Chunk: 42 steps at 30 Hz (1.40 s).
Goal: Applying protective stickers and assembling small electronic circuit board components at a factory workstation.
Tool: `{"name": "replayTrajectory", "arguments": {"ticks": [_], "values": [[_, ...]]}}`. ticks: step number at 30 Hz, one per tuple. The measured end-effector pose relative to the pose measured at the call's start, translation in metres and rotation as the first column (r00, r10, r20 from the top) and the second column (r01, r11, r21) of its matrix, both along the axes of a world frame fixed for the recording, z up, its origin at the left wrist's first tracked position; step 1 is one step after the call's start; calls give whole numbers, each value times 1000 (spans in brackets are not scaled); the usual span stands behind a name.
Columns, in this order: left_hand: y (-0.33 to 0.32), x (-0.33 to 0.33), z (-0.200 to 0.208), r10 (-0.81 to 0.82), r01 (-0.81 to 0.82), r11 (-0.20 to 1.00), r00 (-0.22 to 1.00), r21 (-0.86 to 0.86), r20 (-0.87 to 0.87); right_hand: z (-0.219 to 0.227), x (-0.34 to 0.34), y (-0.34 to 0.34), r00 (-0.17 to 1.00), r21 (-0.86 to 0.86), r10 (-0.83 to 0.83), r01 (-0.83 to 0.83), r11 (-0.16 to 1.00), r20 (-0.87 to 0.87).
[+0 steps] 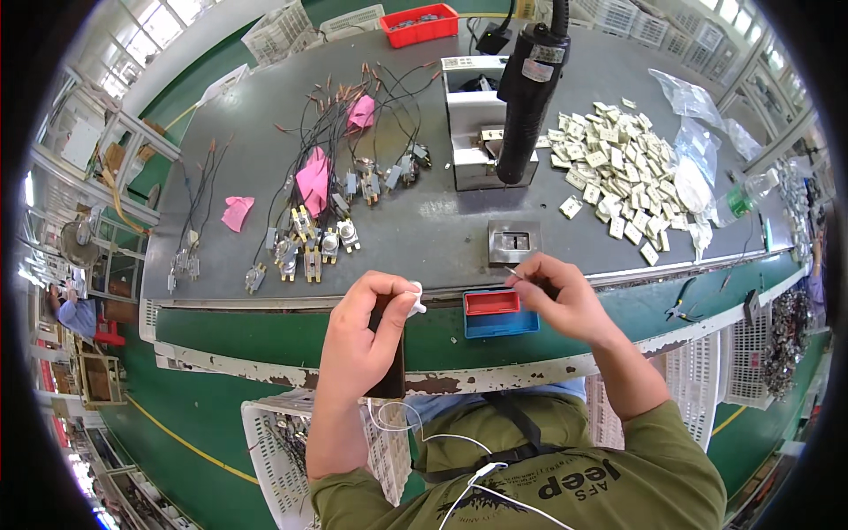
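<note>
My left hand (364, 334) is closed, thumb and fingers pinching a small white part (417, 299) above the table's front edge. A dark brown flat object (389, 375) shows behind and below that hand; whether I touch it cannot be seen. My right hand (565, 299) is also closed, its fingertips pinched together just in front of a metal fixture block (514, 242) with a rectangular recess. Something thin seems to be between these fingers, too small to name. Below them a red tray (491, 303) sits in a blue tray (502, 328).
A black powered screwdriver (528, 102) hangs over a grey-white machine (477, 115). Many white blocks (618, 163) lie heaped to the right. Wired metal parts (309, 238) and pink scraps (313, 181) lie left. Pliers (682, 302) rest at the right front edge; a red bin (420, 25) stands far back.
</note>
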<state>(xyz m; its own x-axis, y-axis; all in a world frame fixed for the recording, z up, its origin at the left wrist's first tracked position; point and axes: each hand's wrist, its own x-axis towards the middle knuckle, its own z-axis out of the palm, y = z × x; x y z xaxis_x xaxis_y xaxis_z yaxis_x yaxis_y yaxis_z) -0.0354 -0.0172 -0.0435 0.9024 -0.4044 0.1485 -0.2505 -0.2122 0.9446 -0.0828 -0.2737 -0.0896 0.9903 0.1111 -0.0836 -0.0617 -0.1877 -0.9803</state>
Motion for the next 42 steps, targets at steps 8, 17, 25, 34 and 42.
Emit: {"name": "replayTrajectory", "arguments": {"ticks": [8, 17, 25, 34, 42], "values": [[-6, -1, 4, -71, 67, 996, 995, 62, 64, 30, 26, 52, 962, -35, 134, -129, 991, 239], [-11, -2, 18, -128, 20, 951, 935, 310, 332, 39, 24, 38, 978, 158, 206, -206, 966, 15], [-5, 12, 2, -223, 212, 963, 974, 168, 47, 33, 24, 38, 984, 335, 177, -170, 927, 8], [-8, 3, -8, 30, -21, 996, 994, -90, 103, 38, 21, 45, 994, 389, 113, -100, 916, -10], [-3, 11, 18, 19, -59, 980, 978, 189, 209, 22, 26, 46, 988, 332, 149, -131, 934, -30]]}}
